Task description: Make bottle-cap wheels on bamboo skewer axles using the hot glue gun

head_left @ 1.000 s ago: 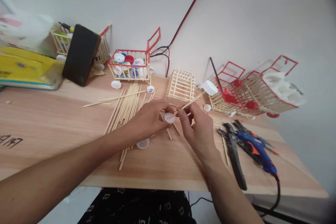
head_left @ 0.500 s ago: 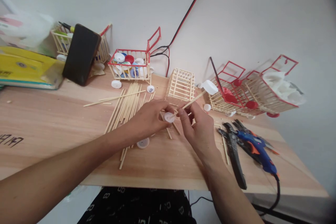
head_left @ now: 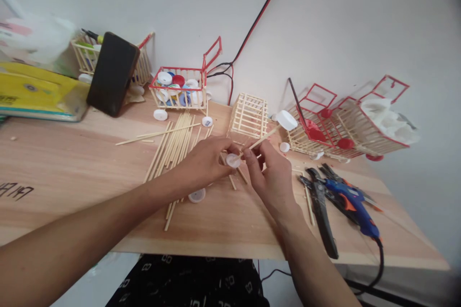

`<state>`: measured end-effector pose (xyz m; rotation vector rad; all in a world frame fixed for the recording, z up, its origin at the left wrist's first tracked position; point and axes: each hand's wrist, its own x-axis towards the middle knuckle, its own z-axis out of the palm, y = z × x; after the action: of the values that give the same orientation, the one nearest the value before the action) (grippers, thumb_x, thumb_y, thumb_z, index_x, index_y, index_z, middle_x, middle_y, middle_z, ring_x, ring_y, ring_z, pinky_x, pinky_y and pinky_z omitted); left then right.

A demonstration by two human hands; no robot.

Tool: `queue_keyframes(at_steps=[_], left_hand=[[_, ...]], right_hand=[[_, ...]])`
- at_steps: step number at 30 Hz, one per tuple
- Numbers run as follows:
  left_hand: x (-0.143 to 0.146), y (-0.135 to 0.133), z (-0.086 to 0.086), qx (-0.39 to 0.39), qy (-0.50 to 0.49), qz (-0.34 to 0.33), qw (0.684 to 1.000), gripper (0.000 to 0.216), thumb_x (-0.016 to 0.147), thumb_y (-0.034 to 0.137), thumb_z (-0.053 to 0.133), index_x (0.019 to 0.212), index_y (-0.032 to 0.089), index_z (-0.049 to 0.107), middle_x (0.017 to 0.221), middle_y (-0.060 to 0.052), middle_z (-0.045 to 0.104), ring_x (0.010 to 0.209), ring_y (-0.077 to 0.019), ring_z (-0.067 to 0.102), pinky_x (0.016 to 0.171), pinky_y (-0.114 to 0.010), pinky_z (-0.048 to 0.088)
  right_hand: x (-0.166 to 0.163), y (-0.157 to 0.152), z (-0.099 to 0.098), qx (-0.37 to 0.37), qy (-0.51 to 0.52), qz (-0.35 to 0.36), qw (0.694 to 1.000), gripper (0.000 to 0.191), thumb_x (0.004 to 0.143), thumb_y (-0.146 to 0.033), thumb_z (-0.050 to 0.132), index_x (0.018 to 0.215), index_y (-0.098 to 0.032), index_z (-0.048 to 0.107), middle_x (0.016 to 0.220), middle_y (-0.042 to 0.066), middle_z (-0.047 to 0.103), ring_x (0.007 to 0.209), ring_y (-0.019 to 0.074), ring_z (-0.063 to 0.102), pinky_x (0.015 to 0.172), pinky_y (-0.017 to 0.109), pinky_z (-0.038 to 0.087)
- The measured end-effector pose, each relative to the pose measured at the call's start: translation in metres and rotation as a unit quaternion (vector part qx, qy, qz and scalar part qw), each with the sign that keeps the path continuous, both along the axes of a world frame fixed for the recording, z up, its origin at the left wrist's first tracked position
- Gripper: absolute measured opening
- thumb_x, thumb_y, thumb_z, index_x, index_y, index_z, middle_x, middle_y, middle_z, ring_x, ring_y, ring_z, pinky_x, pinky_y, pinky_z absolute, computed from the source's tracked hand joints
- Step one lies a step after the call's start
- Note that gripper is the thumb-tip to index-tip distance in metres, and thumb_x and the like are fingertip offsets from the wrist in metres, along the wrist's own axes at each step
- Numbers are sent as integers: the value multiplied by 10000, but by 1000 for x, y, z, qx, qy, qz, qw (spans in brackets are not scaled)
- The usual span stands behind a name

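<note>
Between the fingers and thumb of my left hand (head_left: 211,158) is a small translucent bottle cap (head_left: 233,160), its hollow side up. My right hand (head_left: 270,170) pinches a thin wooden stick (head_left: 261,139). One end of the stick rests in that cap; a white bottle cap (head_left: 287,120) is fixed on the other end, up and to the right. Just beyond my hands sits a small slatted stick basket (head_left: 248,116). A loose clear cap (head_left: 197,195) lies on the table below my left wrist, beside a spread of wooden sticks (head_left: 176,146).
At right lie black-handled cutters (head_left: 322,216) and a blue glue gun (head_left: 355,204) with its cord. Red-trimmed miniature carts stand along the wall, one full of bottle caps (head_left: 178,88). A dark phone (head_left: 113,74) leans at left, near a yellow packet (head_left: 36,91).
Both hands keep their grip with almost no movement. The white cap end of the stick has turned slightly, and the view has shifted a little.
</note>
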<state>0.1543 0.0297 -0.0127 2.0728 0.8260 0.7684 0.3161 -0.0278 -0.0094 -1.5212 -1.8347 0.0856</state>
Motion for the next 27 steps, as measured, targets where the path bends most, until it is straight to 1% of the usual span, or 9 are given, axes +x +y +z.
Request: queue_keyframes(at_steps=[5,13,20,23,27], left_hand=[[0,0,-2,7,1,-4,1000,156,780,281,583,885,188,652,898,-17,676,859,-183,604,753,-305,436],[1,0,0,-2,4,-3,1000,134,769,242,584,875,192,648,901,-13,677,862,-179,605,750,-294,438],[0,0,-1,13,7,-7,1000,150,772,266,579,883,192,647,892,-13,679,855,-181,608,746,-292,430],[1,0,0,14,18,-6,1000,161,777,279,577,888,187,648,896,-21,681,862,-188,610,750,-298,431],[1,-1,3,17,25,-3,1000,139,769,253,587,866,176,650,882,-20,684,842,-183,611,738,-291,427]], right_hand=[[0,0,0,-1,-4,0,1000,114,900,-267,491,836,-194,550,705,-4,602,596,112,539,552,229,390],[1,0,0,-8,-7,3,1000,109,903,-264,483,856,-193,552,718,-3,605,613,113,541,568,234,393],[-1,0,0,-7,-12,0,1000,130,899,-275,484,814,-195,542,703,-6,580,615,115,526,564,237,382],[-1,0,0,-8,-16,2,1000,138,900,-275,477,809,-195,544,703,-3,577,622,120,523,565,241,376],[-1,1,-1,-7,-22,7,1000,153,907,-279,467,800,-195,539,702,0,567,631,125,521,574,247,375]])
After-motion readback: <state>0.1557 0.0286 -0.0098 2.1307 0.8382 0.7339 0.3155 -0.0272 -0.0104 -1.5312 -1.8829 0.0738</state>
